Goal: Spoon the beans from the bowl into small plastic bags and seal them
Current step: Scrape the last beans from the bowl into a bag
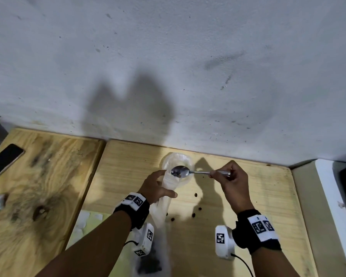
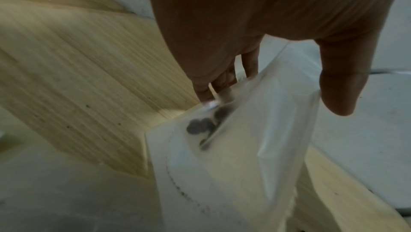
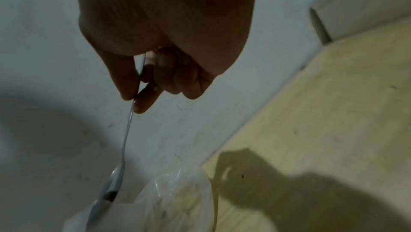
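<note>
Now R hand (image 1: 231,181) w/ spoon (image 1: 181,171) over bag (image 1: 169,183)

spoon (image 1: 180,171): shiny silver, dark beans (image 1: 175,172) in its bowl
plastic bag (image 1: 169,182): clear, milky white
table (image 1: 248,192): pale yellow wood, fine straight grain
left board (image 1: 38,176): golden wood, dark swirling knots
wall (image 1: 168,56): grey-white, speckled with dark marks
wristbands (image 1: 135,204): black, white patches with black square codes
phone (image 1: 2,162): black screen, pale edge
</note>
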Available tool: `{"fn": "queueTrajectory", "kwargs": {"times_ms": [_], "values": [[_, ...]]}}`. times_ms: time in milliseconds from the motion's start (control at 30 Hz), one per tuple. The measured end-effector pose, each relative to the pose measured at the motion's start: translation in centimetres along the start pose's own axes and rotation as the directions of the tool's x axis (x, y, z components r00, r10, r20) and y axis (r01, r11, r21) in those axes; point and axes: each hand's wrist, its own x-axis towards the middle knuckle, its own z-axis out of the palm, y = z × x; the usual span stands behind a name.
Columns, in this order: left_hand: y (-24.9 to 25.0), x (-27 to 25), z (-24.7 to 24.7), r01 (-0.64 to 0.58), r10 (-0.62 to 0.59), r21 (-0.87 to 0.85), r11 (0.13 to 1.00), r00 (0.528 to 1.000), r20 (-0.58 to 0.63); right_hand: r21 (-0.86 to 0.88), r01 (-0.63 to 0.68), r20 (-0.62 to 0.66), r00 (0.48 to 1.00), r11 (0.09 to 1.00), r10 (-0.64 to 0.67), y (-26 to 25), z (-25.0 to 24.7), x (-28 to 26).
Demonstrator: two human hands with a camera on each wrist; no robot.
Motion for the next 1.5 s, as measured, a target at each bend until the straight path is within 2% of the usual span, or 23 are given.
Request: {"fn": "queueTrajectory", "kwargs": {"times_ms": [100, 167, 233, 300, 400, 467, 567, 633, 733, 800, 867, 933, 967, 1000, 1033, 1100, 1133, 1233, 1333, 1400, 1500], "values": [[-0.6, 0.2, 0.2, -0.008, 0.007, 0.043, 0.999, 1.000, 0.003, -0.109, 0.089, 0.109, 0.991, 0.990, -0.077, -0.5, 0.6, 0.1], [-0.8, 0.2, 0.3, -0.018, 0.018, 0.069, 0.997, 1.000, 0.000, -0.136, 0.119, 0.139, 0.985, 0.984, -0.100, -0.8, 1.0, 0.1], [-0.8, 0.1, 0.3, -0.026, 0.027, 0.073, 0.997, 1.000, -0.007, -0.111, 0.133, 0.087, 0.989, 0.985, -0.123, -1.1, 1.4, 0.2], [-0.8, 0.0, 0.3, -0.043, 0.044, 0.071, 0.997, 0.999, -0.013, -0.060, 0.114, -0.080, 0.990, 0.992, -0.119, -0.6, 1.6, 0.5], [-0.8, -0.5, 0.1, -0.076, 0.078, 0.062, 0.995, 0.996, -0.038, 0.048, 0.010, -0.378, 0.926, 0.999, 0.009, 1.5, 1.9, 0.8], [-0.9, -0.9, 0.1, -0.088, 0.092, 0.069, 0.994, 0.993, -0.068, 0.072, -0.115, -0.441, 0.887, 0.991, 0.135, 3.0, 2.1, 0.9], [-1.4, -1.5, -0.2, -0.101, 0.107, 0.045, 0.994, 0.981, -0.164, 0.078, -0.342, -0.400, 0.850, 0.937, 0.343, 4.2, 3.0, 0.3], [-1.6, -2.1, -0.3, -0.118, 0.122, 0.033, 0.992, 0.964, -0.237, 0.108, -0.457, -0.319, 0.825, 0.883, 0.466, 4.6, 3.6, -0.1], [-1.6, -3.1, -0.5, -0.140, 0.147, 0.045, 0.989, 0.949, -0.277, -0.033, -0.529, -0.222, 0.831, 0.848, 0.509, 5.1, 3.8, -0.5], [-1.5, -3.6, -0.7, -0.148, 0.155, 0.046, 0.988, 0.948, -0.278, -0.251, -0.481, -0.197, 0.875, 0.840, 0.442, 4.7, 3.8, -1.0], [-1.2, -4.2, -1.0, -0.168, 0.175, 0.049, 0.985, 0.949, -0.261, -0.396, -0.349, -0.201, 0.935, 0.849, 0.291, 3.6, 3.7, -2.0], [-0.6, -4.7, -1.0, -0.212, 0.227, 0.087, 0.973, 0.947, -0.229, -0.341, -0.153, -0.099, 0.987, 0.928, 0.126, 1.6, 3.9, -2.9], [-0.2, -5.0, -0.9, -0.241, 0.262, 0.121, 0.963, 0.943, -0.207, -0.278, -0.088, 0.027, 0.995, 0.957, 0.099, 0.5, 4.2, -3.3], [0.1, -5.2, -0.8, -0.263, 0.289, 0.155, 0.952, 0.939, -0.185, -0.240, -0.054, 0.189, 0.977, 0.969, 0.101, -0.7, 4.4, -3.7], [0.4, -5.4, -0.6, -0.279, 0.308, 0.178, 0.944, 0.937, -0.164, -0.233, -0.057, 0.338, 0.931, 0.971, 0.135, -1.8, 4.8, -4.0], [1.2, -5.8, -0.3, -0.306, 0.336, 0.205, 0.930, 0.932, -0.134, -0.272, -0.095, 0.491, 0.842, 0.958, 0.223, -3.3, 5.3, -4.2], [1.5, -6.0, -0.3, -0.314, 0.343, 0.211, 0.926, 0.932, -0.117, -0.289, -0.101, 0.498, 0.833, 0.952, 0.240, -3.6, 5.4, -4.1], [2.8, -6.7, -0.3, -0.319, 0.336, 0.187, 0.929, 0.940, -0.064, -0.278, -0.077, 0.400, 0.897, 0.958, 0.188, -4.0, 4.8, -3.5], [4.0, -6.8, -0.7, -0.297, 0.302, 0.052, 0.953, 0.943, -0.142, -0.277, 0.005, 0.344, 0.934, 0.961, 0.094, -3.9, 3.8, -3.0], [4.8, -7.2, -0.8, -0.333, 0.316, -0.060, 0.941, 0.928, -0.196, -0.311, 0.088, 0.327, 0.945, 0.946, 0.020, -3.6, 3.7, -3.0], [5.4, -7.6, -1.1, -0.353, 0.324, -0.087, 0.932, 0.915, -0.242, -0.233, 0.128, 0.238, 0.969, 0.964, -0.071, -3.8, 4.1, -3.4]]}}
